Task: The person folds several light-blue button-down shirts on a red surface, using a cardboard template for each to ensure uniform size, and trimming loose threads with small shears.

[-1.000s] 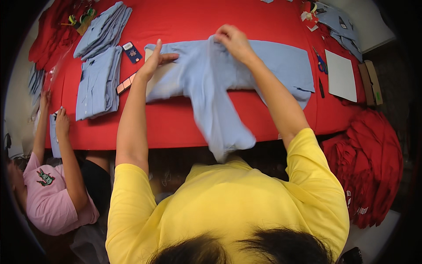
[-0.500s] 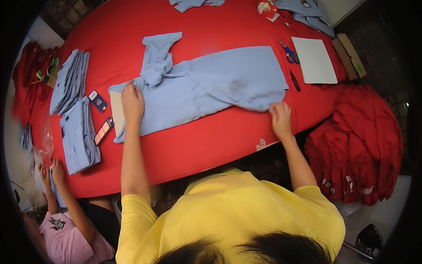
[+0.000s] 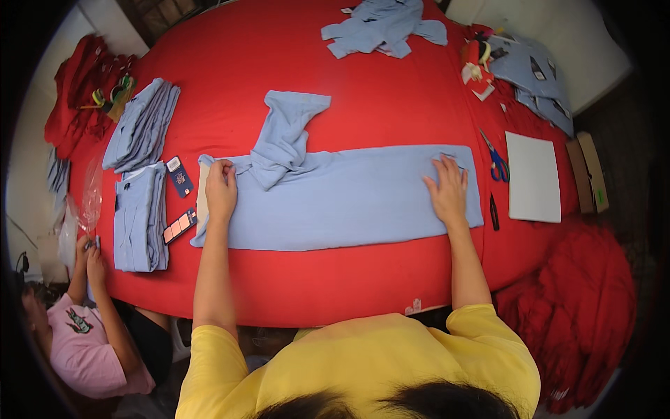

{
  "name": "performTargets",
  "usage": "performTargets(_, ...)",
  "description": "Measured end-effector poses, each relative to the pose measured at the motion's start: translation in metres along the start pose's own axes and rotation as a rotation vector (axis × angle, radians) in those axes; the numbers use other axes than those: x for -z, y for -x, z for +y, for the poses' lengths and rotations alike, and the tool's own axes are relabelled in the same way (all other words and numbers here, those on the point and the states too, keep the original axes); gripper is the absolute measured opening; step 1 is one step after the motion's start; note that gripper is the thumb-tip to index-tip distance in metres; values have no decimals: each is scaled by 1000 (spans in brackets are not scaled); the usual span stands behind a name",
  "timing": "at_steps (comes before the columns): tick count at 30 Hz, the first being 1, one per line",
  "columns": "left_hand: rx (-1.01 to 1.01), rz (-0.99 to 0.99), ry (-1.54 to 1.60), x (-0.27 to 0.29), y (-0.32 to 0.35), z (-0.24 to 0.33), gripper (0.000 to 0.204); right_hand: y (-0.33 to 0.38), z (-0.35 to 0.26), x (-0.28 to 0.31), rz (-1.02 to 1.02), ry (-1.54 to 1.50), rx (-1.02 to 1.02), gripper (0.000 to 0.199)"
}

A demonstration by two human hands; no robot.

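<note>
A light-blue polo shirt (image 3: 349, 202) lies folded lengthwise into a long flat strip across the red-covered table. One sleeve (image 3: 289, 129) sticks out beyond its far edge, bunched where it meets the body. At the left end, a strip of cream card (image 3: 203, 192) shows beside the fabric. My left hand (image 3: 221, 194) is closed on the shirt near that card, fingers curled down onto the cloth. Over the right end, my right hand (image 3: 448, 192) rests flat on the fabric with its fingers spread.
Folded blue shirts (image 3: 139, 216) and tags (image 3: 179, 177) lie left. Blue-handled scissors (image 3: 498, 166), a black slim tool (image 3: 494, 211) and white sheet (image 3: 534, 178) lie right. Another blue shirt (image 3: 384, 28) lies far off. A co-worker in pink (image 3: 91, 335) sits left; red garments (image 3: 569, 314) hang right.
The right part of the shirt has gone from twisted to flat. My right hand has moved from its near corner onto the fabric and opened. My left hand stays near the card.
</note>
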State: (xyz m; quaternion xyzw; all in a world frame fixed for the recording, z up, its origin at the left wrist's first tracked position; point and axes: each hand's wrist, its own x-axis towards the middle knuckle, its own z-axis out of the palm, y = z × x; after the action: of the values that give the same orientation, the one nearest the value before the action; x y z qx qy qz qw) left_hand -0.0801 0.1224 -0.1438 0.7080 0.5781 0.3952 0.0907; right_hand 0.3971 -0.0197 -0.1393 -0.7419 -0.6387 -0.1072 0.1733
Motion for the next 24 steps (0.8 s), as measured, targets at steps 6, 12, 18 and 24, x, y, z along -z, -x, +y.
performTargets(6, 192, 144, -26, 0, -11, -4, 11, -31, 15, -10, -58, 99, -301, 46)
performTargets(12, 268, 112, -12, 2, -12, 3, 21, -156, -114, -40, 126, -375, 290, 23)
performTargets(18, 93, -42, -23, 11, -11, 9, 40, -249, -265, -79, -429, -188, 227, 47)
performTargets(24, 177, -33, -24, 12, -10, -2, 35, -291, -219, 22, -67, -743, 290, 30)
